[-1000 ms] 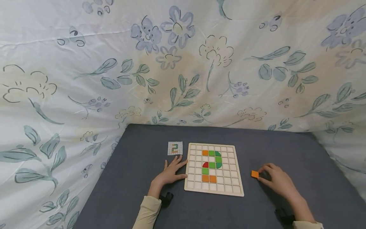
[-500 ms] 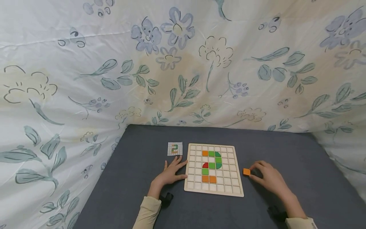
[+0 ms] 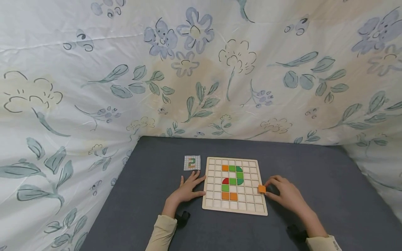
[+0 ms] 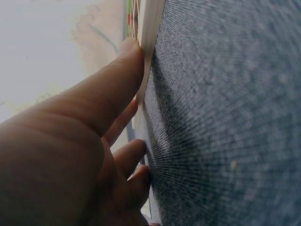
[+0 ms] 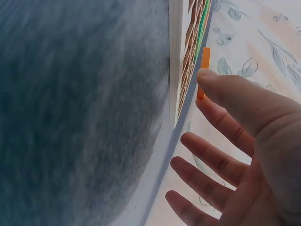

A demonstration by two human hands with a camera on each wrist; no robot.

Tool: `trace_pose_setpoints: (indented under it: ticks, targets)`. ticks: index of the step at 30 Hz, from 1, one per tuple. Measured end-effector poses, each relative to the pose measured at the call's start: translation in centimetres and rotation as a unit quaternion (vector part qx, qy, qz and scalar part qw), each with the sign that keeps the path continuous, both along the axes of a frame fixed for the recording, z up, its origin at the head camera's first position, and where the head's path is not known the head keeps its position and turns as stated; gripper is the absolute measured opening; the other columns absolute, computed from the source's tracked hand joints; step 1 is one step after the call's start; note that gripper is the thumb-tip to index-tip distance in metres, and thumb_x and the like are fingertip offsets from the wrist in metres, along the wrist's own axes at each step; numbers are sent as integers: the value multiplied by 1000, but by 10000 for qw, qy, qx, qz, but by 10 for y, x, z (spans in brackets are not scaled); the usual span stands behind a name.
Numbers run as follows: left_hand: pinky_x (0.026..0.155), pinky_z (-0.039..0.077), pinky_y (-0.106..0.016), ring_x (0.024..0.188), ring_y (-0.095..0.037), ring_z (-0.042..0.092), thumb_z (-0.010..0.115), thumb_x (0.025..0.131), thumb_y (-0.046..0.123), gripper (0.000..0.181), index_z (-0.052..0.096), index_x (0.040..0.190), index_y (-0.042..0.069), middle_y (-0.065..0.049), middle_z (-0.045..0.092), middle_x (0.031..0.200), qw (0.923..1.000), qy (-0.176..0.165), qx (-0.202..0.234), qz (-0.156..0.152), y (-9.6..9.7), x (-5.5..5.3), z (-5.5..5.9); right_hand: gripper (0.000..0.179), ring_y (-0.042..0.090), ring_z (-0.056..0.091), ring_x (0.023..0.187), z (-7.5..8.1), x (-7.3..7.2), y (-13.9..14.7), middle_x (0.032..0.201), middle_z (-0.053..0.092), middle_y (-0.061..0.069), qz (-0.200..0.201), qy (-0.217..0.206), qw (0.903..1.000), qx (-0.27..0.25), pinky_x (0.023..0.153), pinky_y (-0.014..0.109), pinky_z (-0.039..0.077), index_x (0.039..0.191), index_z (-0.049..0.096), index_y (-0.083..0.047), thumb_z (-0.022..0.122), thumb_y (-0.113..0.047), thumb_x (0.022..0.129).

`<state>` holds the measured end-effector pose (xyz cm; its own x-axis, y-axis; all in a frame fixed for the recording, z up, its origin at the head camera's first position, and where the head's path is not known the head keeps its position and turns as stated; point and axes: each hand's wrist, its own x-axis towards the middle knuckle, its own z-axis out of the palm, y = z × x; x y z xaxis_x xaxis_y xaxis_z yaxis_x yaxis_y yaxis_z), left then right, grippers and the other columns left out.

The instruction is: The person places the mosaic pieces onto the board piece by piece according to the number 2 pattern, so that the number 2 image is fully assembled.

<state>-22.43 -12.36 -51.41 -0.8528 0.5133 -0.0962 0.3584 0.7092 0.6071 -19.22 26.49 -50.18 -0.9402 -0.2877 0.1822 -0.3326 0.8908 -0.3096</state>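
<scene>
A wooden grid board (image 3: pixel 251 205) lies flat on the dark table, with orange, green and red tiles set in its cells in the shape of a 2. My left hand (image 3: pixel 185 190) rests at the board's left edge, fingers spread; thumb and a fingertip touch the rim, as the left wrist view also shows. Between thumb and index finger my right hand (image 3: pixel 287 193) pinches an orange square tile (image 3: pixel 262 189) over the board's right edge. In the right wrist view that tile (image 5: pixel 203 70) is held above the board's surface, and the other fingers are loosely extended.
A small paper card (image 3: pixel 192 162) printed with a coloured 2 on a grid lies left of the board, just beyond my left fingertips. The dark grey table (image 3: pixel 157 153) is bounded by a floral cloth (image 3: pixel 201 69) at the back and sides.
My right hand has moved left with the orange tile, from the table beside the board to over its right edge. The left hand and the board have stayed put.
</scene>
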Motion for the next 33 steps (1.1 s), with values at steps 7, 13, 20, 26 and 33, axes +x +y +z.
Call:
trace_pose_setpoints:
  ticks: [7, 13, 20, 26, 33]
  targets:
    - [104, -8, -69, 142, -36, 5, 59, 89, 41, 68, 33, 146, 17, -15, 16, 154, 10000, -9, 11, -41, 0, 0, 1, 24, 32, 57, 99, -1, 3, -12, 111, 59, 9, 257, 160, 9994, -143, 74, 51, 49, 94, 67, -22, 77, -31, 75]
    - [104, -8, -69, 142, -36, 6, 59, 88, 42, 68, 33, 146, 17, -15, 17, 154, 10000, -1, 3, -45, -1, -1, 1, 22, 28, 57, 98, -6, 3, -21, 112, 59, 5, 403, 74, 9988, -270, 70, 46, 49, 92, 65, -25, 76, -34, 76]
    - [104, -7, -69, 142, -36, 6, 59, 89, 42, 68, 33, 146, 17, -15, 17, 154, 10000, 22, -13, -58, -1, -1, 0, 20, 27, 57, 101, -8, 6, -31, 113, 58, 2, 539, -82, 9979, -335, 72, 46, 48, 91, 65, -27, 76, -33, 76]
    - [104, -8, -69, 142, -36, 6, 59, 89, 41, 68, 32, 146, 16, -15, 17, 154, 10000, 31, -5, -49, -2, -1, -1, 20, 26, 57, 99, -5, 7, -41, 111, 59, 1, 709, -82, 9969, -320, 74, 48, 48, 91, 66, -26, 76, -34, 75]
    - [103, -8, -69, 142, -36, 6, 60, 89, 41, 68, 33, 146, 16, -15, 17, 153, 10000, 59, 27, -61, -2, 0, -1, 20, 24, 57, 99, -6, 6, -48, 112, 58, 0, 755, -214, 9966, -251, 76, 45, 48, 89, 65, -28, 76, -36, 75]
